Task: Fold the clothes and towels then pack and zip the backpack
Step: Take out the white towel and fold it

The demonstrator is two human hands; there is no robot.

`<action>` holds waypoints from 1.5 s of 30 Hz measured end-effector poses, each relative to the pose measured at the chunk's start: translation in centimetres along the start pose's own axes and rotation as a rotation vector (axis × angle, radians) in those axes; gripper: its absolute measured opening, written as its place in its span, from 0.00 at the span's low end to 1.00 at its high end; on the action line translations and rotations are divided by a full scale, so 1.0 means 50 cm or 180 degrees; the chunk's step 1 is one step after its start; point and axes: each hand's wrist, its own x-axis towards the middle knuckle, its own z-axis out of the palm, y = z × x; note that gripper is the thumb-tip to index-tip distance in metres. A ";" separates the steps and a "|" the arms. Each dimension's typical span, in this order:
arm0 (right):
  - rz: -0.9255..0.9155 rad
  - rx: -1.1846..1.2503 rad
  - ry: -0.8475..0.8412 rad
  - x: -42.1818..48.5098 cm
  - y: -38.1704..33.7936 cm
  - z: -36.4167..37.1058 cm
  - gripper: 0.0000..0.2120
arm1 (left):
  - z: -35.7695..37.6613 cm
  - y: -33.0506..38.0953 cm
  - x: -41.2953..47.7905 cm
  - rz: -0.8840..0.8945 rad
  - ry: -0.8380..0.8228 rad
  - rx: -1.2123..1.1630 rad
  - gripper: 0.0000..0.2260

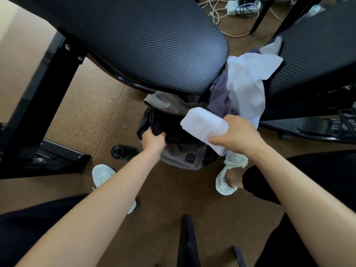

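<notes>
Grey backpack (pixel 183 158) with a square logo patch and a gaping black mouth stands on the brown floor (pixel 92 120), just below the black chair seat (pixel 154 45). Left hand (pixel 153 140): fingers curled round the mouth's black rim. Right hand (pixel 237 134): fingers and thumb clamped on a thick folded white towel (pixel 204 124), held over the opening; white garment (pixel 248 81) and purple garment (pixel 219 95) heaped beyond.

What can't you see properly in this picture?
All in the head view:
- Inside of the backpack: dark, and partly covered by the folded white towel held in the right hand.
- Fingertips of the left hand: curled into the backpack's opening.
- Badge on the backpack's pocket: too small to read.
- Pile of clothes: lower part hidden behind the towel and right hand.
</notes>
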 end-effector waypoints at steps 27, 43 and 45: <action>0.1004 0.3950 -0.1038 0.061 -0.115 0.131 0.24 | -0.266 -0.122 -0.238 0.1006 -0.0730 0.0310 0.20; 0.0776 0.5167 -0.0042 0.130 -0.083 0.112 0.22 | -0.269 -0.134 -0.248 0.0542 -0.0596 0.0368 0.19; 0.0802 0.5233 -0.0147 0.141 -0.073 0.114 0.17 | -0.270 -0.133 -0.250 0.0504 -0.0585 0.0247 0.17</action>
